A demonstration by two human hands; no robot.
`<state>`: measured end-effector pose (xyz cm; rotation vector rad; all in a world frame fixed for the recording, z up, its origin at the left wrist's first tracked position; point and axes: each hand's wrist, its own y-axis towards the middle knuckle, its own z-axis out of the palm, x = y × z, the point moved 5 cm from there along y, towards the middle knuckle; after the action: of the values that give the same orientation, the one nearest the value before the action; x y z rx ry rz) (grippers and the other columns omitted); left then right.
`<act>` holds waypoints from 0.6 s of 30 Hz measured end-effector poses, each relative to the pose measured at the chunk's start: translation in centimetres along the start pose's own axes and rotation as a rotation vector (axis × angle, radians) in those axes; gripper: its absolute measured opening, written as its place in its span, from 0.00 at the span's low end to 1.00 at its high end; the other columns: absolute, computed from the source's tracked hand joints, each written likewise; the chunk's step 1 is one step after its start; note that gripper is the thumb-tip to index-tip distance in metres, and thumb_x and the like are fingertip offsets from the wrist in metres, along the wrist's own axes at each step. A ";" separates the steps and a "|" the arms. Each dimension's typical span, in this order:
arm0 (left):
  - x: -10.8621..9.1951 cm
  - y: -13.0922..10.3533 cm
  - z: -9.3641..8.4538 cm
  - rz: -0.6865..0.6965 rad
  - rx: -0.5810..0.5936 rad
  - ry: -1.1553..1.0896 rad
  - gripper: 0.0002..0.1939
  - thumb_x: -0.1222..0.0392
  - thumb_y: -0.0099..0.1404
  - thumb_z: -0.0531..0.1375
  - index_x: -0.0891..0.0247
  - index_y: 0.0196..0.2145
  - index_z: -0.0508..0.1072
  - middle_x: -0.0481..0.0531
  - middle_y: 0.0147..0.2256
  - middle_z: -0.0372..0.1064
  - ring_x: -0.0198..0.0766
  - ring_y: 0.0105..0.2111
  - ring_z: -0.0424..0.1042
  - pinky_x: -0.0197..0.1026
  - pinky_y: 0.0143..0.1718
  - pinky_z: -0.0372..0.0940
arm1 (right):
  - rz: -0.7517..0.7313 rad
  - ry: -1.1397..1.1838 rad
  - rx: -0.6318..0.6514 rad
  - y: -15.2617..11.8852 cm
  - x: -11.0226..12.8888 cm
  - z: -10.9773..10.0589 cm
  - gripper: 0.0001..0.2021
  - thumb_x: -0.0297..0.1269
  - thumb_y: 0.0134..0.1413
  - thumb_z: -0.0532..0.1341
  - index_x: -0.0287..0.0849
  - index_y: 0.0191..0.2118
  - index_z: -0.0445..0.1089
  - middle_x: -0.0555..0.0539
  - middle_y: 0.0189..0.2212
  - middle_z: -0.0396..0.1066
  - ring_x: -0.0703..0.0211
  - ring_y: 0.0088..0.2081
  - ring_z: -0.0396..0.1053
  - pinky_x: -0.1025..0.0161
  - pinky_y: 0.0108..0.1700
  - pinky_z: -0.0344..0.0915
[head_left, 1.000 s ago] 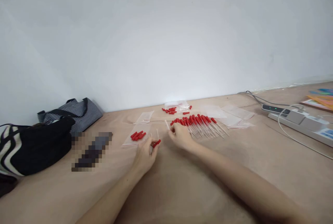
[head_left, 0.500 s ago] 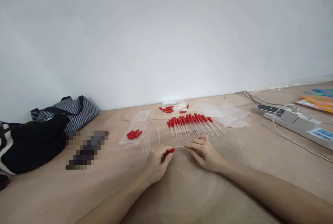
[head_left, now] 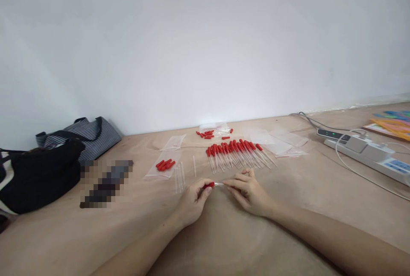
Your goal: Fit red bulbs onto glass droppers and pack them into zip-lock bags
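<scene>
My left hand [head_left: 194,199] pinches a red rubber bulb [head_left: 209,185] between thumb and fingers. From the right, my right hand [head_left: 248,190] grips a clear glass dropper tube [head_left: 219,184] whose end meets the bulb's mouth; how far it sits inside is too small to tell. Beyond my hands lies a row of droppers with red bulbs [head_left: 233,147], their clear tubes pointing toward me. Several loose tubes [head_left: 180,175] rest left of the row, beside a small plastic bag with red bulbs [head_left: 165,165] on it.
At the back are more red bulbs [head_left: 206,134] and clear zip bags [head_left: 282,142]. A white power strip [head_left: 371,156] with cables stands at right, near colourful sheets [head_left: 392,124]. Black bag [head_left: 41,177], striped bag [head_left: 99,137] and a blurred dark object [head_left: 109,184] occupy the left.
The gap between the red bulb and the tube has closed: my right hand has brought the tube left against the bulb. The row of droppers is unchanged.
</scene>
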<state>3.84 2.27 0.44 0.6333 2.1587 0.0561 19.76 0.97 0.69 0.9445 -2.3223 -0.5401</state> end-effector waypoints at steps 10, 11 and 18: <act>-0.3 -0.2 0.0 0.023 -0.043 0.164 0.10 0.59 0.61 0.51 0.62 0.30 0.71 0.50 0.27 0.70 0.37 0.28 0.68 0.38 0.32 0.61 | -0.035 -0.058 0.024 0.1 0.2 0.2 0.13 0.29 0.55 0.49 0.45 0.41 0.69 0.48 0.27 0.68 0.64 0.28 0.60 0.60 0.37 0.46; -0.4 -0.3 0.0 0.024 -0.040 0.193 0.10 0.59 0.61 0.51 0.62 0.30 0.71 0.49 0.27 0.70 0.37 0.28 0.67 0.39 0.33 0.60 | -0.056 -0.083 0.019 0.1 0.3 0.2 0.14 0.28 0.55 0.49 0.45 0.40 0.70 0.48 0.26 0.67 0.64 0.28 0.59 0.60 0.37 0.45; -0.6 -0.6 0.3 0.083 -0.032 0.316 0.09 0.60 0.61 0.51 0.61 0.29 0.69 0.48 0.27 0.70 0.37 0.29 0.68 0.44 0.41 0.54 | -0.142 -0.208 0.020 0.2 0.7 0.4 0.14 0.24 0.49 0.48 0.42 0.34 0.69 0.50 0.23 0.64 0.65 0.24 0.55 0.61 0.34 0.42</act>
<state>4.10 1.43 0.56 0.7353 2.4270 0.2503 19.02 0.61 0.78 1.1157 -2.4590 -0.7045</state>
